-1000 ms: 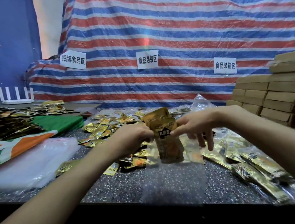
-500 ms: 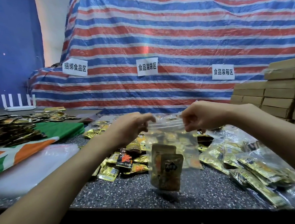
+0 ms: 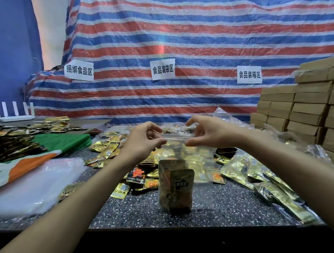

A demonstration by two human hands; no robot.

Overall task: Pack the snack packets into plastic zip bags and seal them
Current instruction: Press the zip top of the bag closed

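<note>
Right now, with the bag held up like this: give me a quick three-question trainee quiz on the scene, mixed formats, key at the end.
1. True or false: the zip bag is empty.
2. Where do the left hand and right hand hold it? A) its top zip strip B) its bottom corners C) its middle
3. Fill in: the cardboard boxes are stacked to the person's ___.
Key: 1 false, snack packets stand in its bottom. 2 A. 3 right.

Packets [image 3: 175, 187] in bag [image 3: 199, 159] on table [image 3: 139, 209]
</note>
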